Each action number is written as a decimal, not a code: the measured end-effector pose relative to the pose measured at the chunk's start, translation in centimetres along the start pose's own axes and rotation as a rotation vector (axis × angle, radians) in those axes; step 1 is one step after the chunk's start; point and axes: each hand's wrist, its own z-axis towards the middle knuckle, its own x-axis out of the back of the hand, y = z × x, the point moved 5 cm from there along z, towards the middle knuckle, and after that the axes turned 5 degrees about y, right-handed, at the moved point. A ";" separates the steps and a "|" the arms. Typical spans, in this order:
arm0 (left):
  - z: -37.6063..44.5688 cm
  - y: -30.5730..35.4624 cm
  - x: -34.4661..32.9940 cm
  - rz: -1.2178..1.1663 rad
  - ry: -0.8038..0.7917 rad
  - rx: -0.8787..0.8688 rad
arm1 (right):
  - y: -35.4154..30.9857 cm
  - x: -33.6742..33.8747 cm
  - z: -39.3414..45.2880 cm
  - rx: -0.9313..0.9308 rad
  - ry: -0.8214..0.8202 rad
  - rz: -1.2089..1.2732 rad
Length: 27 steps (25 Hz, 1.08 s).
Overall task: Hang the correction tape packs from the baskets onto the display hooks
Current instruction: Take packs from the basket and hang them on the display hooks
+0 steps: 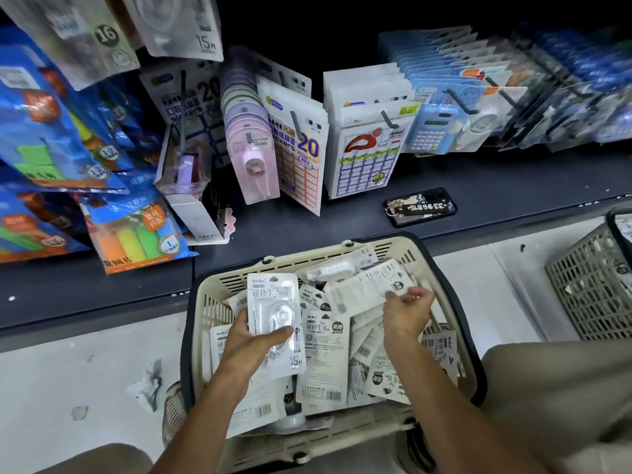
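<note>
Cream plastic basket point(219, 285) beneath both hands remains heaped with white correction tape packs point(325, 350). Left hand point(251, 343) grips one upright clear-blister pack point(275, 316); right hand point(407, 311) pinches another pack point(362, 289) just beyond it. Metal display hooks point(295, 126) lie well beyond the hands; most hanging remains.

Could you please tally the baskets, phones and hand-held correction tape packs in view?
Baskets: 2, cream and grey
Phones: 1
Held packs: 2, in left hand and right hand
Total: 5
</note>
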 end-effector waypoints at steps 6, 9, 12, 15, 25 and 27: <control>-0.4 1.3 -2.0 0.073 -0.032 -0.112 | -3.5 -3.5 -9.3 0.400 -0.453 -0.331; -0.5 1.1 -2.3 0.025 -0.106 -0.074 | -0.8 -5.0 -13.3 0.101 -0.714 -0.167; -0.8 0.3 -1.7 -0.202 -0.223 0.105 | 0.7 -4.4 -13.7 0.145 -0.851 -0.171; -1.1 -0.2 -1.9 -0.081 -0.293 -0.005 | 1.9 -4.0 -13.6 0.339 -0.832 -0.278; -0.2 1.1 -1.8 -0.043 -0.109 0.021 | 3.3 -3.9 -11.7 -0.351 -0.627 -0.003; -0.9 1.0 -2.7 0.053 -0.267 0.018 | 4.2 -4.8 -12.0 -0.362 -0.513 0.002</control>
